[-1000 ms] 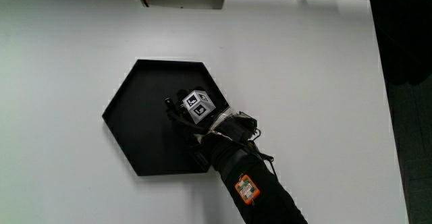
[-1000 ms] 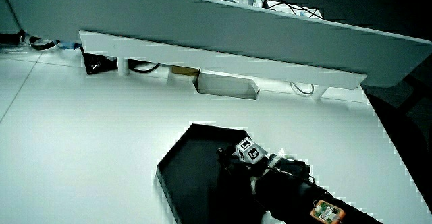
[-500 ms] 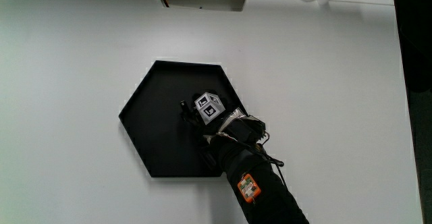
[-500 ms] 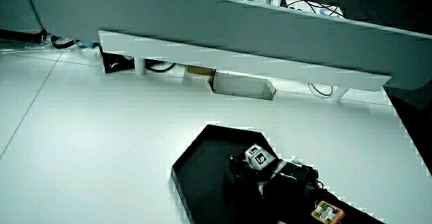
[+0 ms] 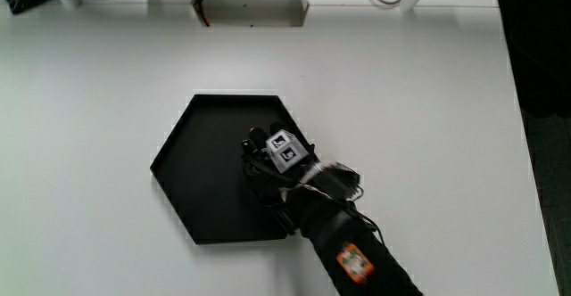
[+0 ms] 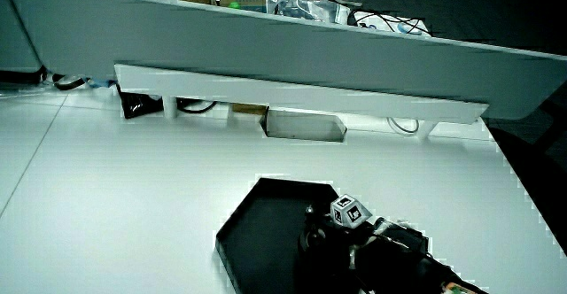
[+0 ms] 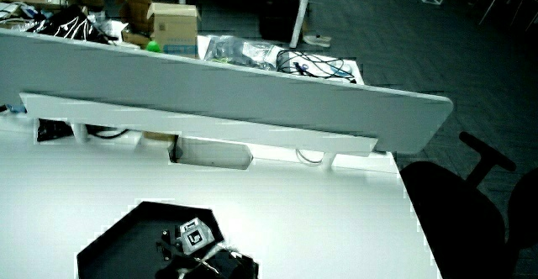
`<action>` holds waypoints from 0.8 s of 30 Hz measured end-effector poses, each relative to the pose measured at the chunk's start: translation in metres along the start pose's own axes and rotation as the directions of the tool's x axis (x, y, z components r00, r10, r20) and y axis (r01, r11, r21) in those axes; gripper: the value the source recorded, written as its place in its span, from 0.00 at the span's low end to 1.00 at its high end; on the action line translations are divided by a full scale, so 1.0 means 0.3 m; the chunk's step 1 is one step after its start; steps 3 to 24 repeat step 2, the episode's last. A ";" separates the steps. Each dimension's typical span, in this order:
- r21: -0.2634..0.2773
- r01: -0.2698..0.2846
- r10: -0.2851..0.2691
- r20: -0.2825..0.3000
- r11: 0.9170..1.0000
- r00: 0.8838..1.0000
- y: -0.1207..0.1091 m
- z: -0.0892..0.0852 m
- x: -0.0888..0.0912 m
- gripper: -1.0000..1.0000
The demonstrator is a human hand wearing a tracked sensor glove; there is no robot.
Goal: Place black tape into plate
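Note:
A black hexagonal plate [image 5: 198,182] lies on the white table, and it shows in both side views [image 6: 257,232] [image 7: 118,239]. The gloved hand [image 5: 270,160] is low over the part of the plate nearest the forearm. The patterned cube [image 5: 284,149] on its back faces up. In both side views the hand [image 6: 332,239] [image 7: 192,247] rests inside the plate's outline. No black tape can be told apart from the black glove and the black plate; whatever is under the hand is hidden.
A low grey partition [image 6: 266,55] runs along the table's edge farthest from the person, with a white box [image 5: 250,9] and cables at its foot. An orange tag [image 5: 352,260] sits on the forearm. A dark chair [image 7: 475,220] stands off the table.
The hand stays over the plate. Its cube now sits a little closer to the plate's rim on the forearm's side.

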State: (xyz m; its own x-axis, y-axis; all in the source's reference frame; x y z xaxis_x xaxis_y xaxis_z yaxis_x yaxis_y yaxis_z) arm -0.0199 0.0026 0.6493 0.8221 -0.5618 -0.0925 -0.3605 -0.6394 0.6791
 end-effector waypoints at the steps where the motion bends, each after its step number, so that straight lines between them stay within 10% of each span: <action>1: 0.044 0.014 -0.013 -0.017 0.999 1.000 -0.020 0.002 0.013 0.06; 24: 0.069 0.030 -0.028 -0.041 0.997 0.999 -0.043 0.004 0.027 0.00</action>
